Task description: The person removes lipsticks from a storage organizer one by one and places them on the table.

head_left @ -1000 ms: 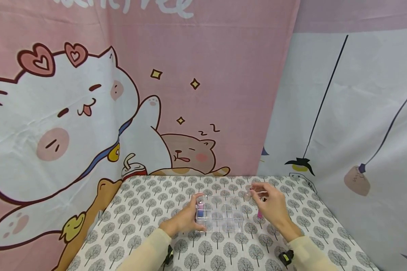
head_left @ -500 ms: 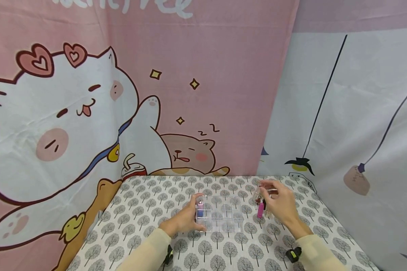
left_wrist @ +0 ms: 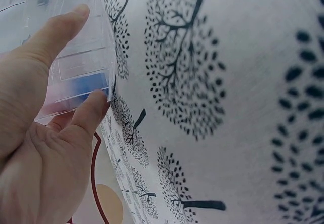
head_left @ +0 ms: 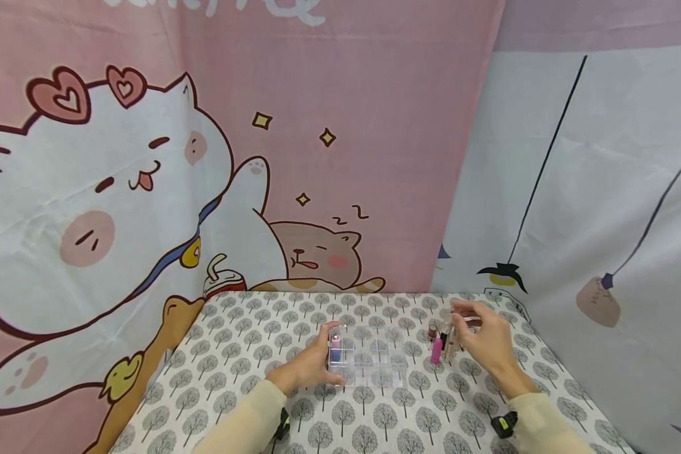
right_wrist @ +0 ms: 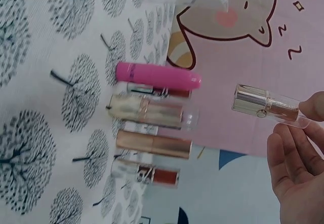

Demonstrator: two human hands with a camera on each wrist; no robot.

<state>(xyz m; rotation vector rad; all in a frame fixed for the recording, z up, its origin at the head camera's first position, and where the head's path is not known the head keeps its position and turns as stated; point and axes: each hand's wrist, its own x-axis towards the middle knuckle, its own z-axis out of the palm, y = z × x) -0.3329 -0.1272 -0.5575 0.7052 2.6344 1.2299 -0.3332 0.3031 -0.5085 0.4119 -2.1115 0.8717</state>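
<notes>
My left hand (head_left: 309, 364) grips the left end of a clear divided organizer box (head_left: 366, 362), thumb at its near side and fingers at its far side. A pink-and-blue tube (left_wrist: 83, 86) shows in the end compartment beside that hand. My right hand (head_left: 485, 334) pinches a lipstick (right_wrist: 266, 103) by its clear end, the gold part pointing down over the table. Just left of this hand stands a group of upright lip tubes: a bright pink tube (right_wrist: 157, 76), a clear one with a pale base (right_wrist: 149, 112), a rose-gold one (right_wrist: 154, 144) and a red-brown one (right_wrist: 159, 175).
A tree-print cloth (head_left: 363, 416) covers the table. Cartoon-printed curtains (head_left: 397, 157) hang right behind its back edge and along the right side. Bare cloth lies between the box and the lip tubes.
My right hand has moved to the right with the lipstick, from beside the box past the upright lip tubes, which show more fully. The left hand and box have stayed in place.
</notes>
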